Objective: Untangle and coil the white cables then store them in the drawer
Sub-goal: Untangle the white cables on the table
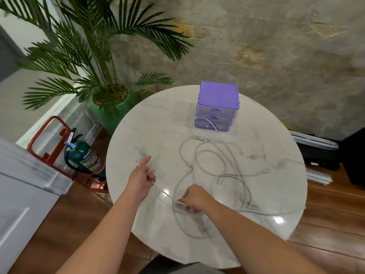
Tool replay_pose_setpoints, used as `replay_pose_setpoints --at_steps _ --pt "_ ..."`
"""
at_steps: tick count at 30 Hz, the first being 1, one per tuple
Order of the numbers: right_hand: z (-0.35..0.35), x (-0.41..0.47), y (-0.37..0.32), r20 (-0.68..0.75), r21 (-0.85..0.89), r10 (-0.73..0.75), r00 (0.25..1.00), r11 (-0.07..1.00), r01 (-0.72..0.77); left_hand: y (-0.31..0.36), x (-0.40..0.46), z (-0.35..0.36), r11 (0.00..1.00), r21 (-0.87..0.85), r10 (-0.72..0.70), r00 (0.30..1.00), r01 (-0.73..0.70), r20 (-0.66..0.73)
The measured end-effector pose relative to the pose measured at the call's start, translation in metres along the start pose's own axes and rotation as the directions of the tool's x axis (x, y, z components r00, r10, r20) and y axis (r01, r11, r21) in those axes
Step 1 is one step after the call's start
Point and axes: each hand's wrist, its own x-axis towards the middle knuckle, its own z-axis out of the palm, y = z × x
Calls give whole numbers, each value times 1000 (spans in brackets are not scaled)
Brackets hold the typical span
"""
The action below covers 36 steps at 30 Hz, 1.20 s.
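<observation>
Untangling has only just started, by the look of it. White cables (215,169) lie spread in loose, overlapping loops across the middle of the round marble counter (150,119), with several connector ends showing among them, and one strand runs up against the lowest tier of the purple drawer unit (216,107) at the far side. No cable is coiled yet, and all three drawers appear closed, so nothing seems stored.

The person's left hand (141,179) is closed around one cable near its end, thumb raised, with the plug tip poking out just past the fingers. From there the strand runs taut to the right hand (194,198), which pinches it low over the counter, right above a loop that curls toward the near edge. Probably one cable is being drawn free of the heap.

What is left is most of the job: separating each cable, winding each one, opening a drawer and putting them in. The crossings in the middle of the pile look like the main snag, since pulling one strand may drag the others along.

Off the counter to the left stand a potted palm (94,62) in a green pot and a green fire extinguisher (87,155) in a red stand, well clear of the work.
</observation>
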Motion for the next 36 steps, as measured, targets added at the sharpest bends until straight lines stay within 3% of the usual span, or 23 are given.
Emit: replay_pose_setpoints --at_steps 2,7,14,16,19,21,24,27,31,36 --pt "2 0 -1 -104 16 11 995 1000 -9 -3 -6 6 996 91 5 999 -8 36" --pt "2 -8 -1 -250 8 59 966 998 -59 -9 -16 21 994 105 -17 996 9 83" --pt "0 -9 0 -216 295 102 971 955 -34 -9 -15 18 993 119 -29 990 13 139" --pt "-4 -11 -2 -196 503 59 979 863 49 -7 -14 18 997 74 -35 987 24 157" --pt "-15 -23 -10 -133 817 -33 991 562 128 -4 -10 18 997 32 -72 976 67 205" --pt "-21 -28 -15 -156 807 -96 983 561 183 -2 -8 18 994 65 -100 966 87 238" --pt "-32 -34 -20 -234 697 -172 957 656 289 2 -10 24 988 115 -131 951 102 280" --pt "-40 -40 -22 -253 631 -233 939 696 343 9 -10 34 991 59 -133 936 120 327" --pt "-47 -43 -17 -259 582 -280 924 719 381 15 -14 49 990 -111 -36 924 84 380" --pt "-55 -43 -13 -300 515 -302 905 747 420 15 -18 58 986 -164 79 906 -11 415"
